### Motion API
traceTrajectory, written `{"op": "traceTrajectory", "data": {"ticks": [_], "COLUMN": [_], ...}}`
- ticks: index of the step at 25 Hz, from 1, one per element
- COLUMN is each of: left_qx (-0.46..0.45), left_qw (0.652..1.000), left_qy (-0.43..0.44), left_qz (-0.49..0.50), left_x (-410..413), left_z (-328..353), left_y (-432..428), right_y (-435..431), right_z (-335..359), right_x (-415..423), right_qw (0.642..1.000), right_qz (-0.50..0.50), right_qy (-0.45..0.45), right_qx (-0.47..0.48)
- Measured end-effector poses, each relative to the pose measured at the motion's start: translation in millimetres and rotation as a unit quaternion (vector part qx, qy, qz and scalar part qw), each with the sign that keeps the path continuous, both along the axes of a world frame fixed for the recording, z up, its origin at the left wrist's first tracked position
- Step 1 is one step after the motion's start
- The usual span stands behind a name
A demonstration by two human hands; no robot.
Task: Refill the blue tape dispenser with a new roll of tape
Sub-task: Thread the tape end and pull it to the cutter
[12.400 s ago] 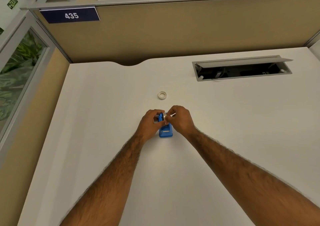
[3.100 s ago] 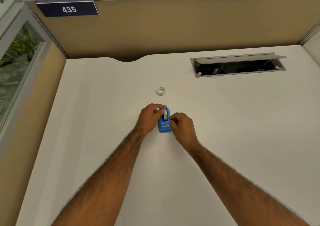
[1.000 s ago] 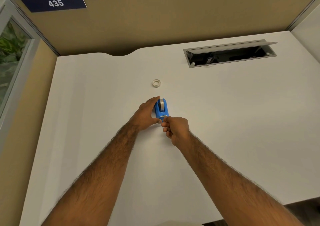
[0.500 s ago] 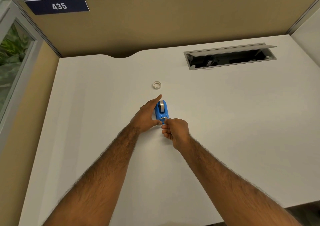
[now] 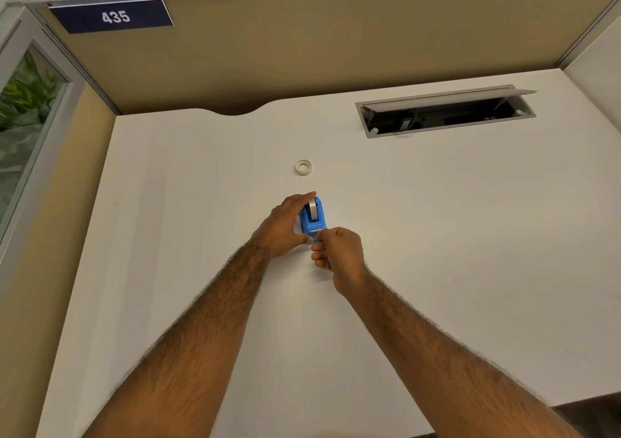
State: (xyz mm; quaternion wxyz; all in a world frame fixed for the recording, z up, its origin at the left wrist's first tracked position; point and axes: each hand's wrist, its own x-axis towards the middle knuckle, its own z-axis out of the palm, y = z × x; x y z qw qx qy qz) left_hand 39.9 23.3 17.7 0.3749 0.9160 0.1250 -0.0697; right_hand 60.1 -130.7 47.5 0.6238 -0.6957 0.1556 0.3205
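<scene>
The blue tape dispenser (image 5: 314,219) stands on the white desk (image 5: 437,236) near its middle, with a roll of tape (image 5: 312,208) seated in it. My left hand (image 5: 285,225) grips the dispenser along its left side, index finger over the far end. My right hand (image 5: 337,251) is closed at the dispenser's near end, by the cutter, thumb and fingers pinched together; the tape end is too small to make out. A small white empty tape core (image 5: 303,167) lies flat on the desk a short way beyond the dispenser.
An open cable hatch (image 5: 443,111) with a raised grey lid is set into the desk at the back right. Tan partition walls (image 5: 336,44) close the back and left. The desk's front edge shows at lower right.
Over the last second my right hand has stayed pinched at the cutter end and my left hand has kept its grip; the view has tilted slightly. Earlier, both hands worked on top of the dispenser.
</scene>
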Motion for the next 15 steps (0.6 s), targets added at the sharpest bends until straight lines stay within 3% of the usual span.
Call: {"op": "traceTrajectory", "data": {"ticks": [15], "left_qx": [0.002], "left_qw": [1.000], "left_qy": [0.019], "left_qz": [0.023], "left_x": [0.6], "left_z": [-5.6], "left_y": [-0.1], "right_y": [-1.4], "right_z": [-13.2], "right_x": [-3.7], "right_qw": [1.000], "right_qz": [0.002], "right_qy": [0.012], "right_qx": [0.000]}}
